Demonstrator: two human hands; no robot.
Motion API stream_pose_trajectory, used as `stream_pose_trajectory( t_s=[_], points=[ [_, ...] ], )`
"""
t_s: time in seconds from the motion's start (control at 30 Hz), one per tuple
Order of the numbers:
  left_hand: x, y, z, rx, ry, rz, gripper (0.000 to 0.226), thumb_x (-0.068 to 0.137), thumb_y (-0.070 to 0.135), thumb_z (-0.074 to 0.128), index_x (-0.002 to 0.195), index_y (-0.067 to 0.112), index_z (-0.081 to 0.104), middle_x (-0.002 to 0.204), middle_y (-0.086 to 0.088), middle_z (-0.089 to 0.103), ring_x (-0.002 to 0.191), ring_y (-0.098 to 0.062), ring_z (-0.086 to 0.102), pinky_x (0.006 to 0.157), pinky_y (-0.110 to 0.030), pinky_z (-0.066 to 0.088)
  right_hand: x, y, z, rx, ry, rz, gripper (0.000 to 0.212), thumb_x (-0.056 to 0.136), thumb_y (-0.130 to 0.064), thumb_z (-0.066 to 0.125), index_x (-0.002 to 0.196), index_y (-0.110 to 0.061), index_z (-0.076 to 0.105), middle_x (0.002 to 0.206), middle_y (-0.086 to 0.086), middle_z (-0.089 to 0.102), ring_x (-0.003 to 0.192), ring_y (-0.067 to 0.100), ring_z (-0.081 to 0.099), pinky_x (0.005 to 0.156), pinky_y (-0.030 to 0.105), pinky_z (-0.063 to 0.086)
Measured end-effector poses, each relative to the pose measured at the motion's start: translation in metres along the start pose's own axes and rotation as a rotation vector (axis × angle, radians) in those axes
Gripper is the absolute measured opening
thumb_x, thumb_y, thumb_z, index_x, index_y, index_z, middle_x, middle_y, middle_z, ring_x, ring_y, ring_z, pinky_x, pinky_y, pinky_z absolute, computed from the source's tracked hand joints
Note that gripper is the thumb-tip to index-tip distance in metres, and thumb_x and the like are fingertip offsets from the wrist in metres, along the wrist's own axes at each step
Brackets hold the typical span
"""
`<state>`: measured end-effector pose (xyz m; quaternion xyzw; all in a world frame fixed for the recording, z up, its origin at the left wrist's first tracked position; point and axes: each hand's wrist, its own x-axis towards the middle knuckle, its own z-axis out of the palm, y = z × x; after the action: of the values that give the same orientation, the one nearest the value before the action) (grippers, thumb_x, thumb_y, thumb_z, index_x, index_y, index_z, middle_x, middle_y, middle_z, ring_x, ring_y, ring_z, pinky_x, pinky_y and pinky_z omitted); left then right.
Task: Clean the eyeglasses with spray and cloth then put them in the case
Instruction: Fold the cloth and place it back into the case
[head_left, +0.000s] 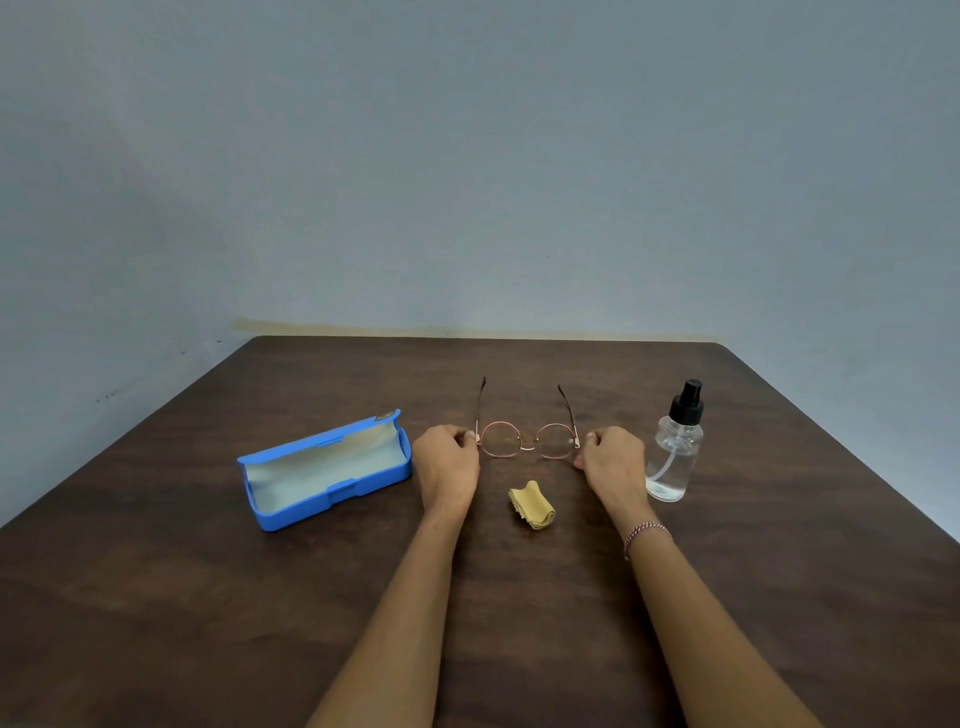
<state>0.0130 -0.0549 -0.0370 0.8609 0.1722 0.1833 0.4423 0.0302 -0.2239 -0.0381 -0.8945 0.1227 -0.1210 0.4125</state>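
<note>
Round, thin-rimmed eyeglasses (525, 439) sit unfolded on the dark wooden table (260, 597), temples pointing away from me. My left hand (448, 465) pinches the frame's left hinge corner. At the right hinge corner my right hand (613, 462) pinches the frame too. A small folded yellow cloth (532, 506) lies just in front of the glasses, between my wrists. To the right stands a clear spray bottle (675, 452) with a black nozzle, close to my right hand. An open blue case (324, 470) with a pale lining lies to the left.
The table's far edge meets a grey wall (467, 156). Bare tabletop stretches in front of the case and around my forearms. A beaded bracelet (644, 535) circles my right wrist.
</note>
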Motion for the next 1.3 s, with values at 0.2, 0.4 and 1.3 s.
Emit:
stream_pose_trajectory(
  t_s=[0.2,0.4,1.3],
  points=[
    [-0.027,0.002,-0.01,-0.059,0.05,0.03,0.026,0.091,0.014,0.057,0.115,0.009,0.066,0.101,-0.007,0.071,0.085,-0.017,0.068,0.082,-0.034,0.056,-0.038,-0.014,-0.017,-0.071,0.06,-0.096,0.03,0.095,-0.015,0.048,0.122,-0.003,0.056,0.112,0.015,0.064,0.103,0.027,0.061,0.091,0.036,0.048],
    [-0.059,0.004,-0.015,-0.031,-0.047,0.068,0.021,0.088,0.018,0.062,0.104,0.009,0.072,0.091,-0.008,0.073,0.081,-0.02,0.07,0.081,-0.035,0.056,-0.086,-0.036,-0.021,-0.115,0.022,-0.327,0.021,0.091,-0.01,0.053,0.101,-0.012,0.071,0.1,0.006,0.07,0.095,0.022,0.064,0.078,0.026,0.046],
    [-0.094,0.025,-0.047,-0.637,-0.25,-0.217,0.014,0.082,0.004,0.069,0.096,0.003,0.068,0.077,-0.003,0.067,0.067,-0.009,0.065,0.056,-0.017,0.056,-0.108,-0.027,-0.022,0.389,-0.154,-0.121,0.014,0.086,-0.014,0.063,0.09,-0.006,0.074,0.081,0.004,0.073,0.079,0.014,0.069,0.083,0.031,0.054]
  ],
)
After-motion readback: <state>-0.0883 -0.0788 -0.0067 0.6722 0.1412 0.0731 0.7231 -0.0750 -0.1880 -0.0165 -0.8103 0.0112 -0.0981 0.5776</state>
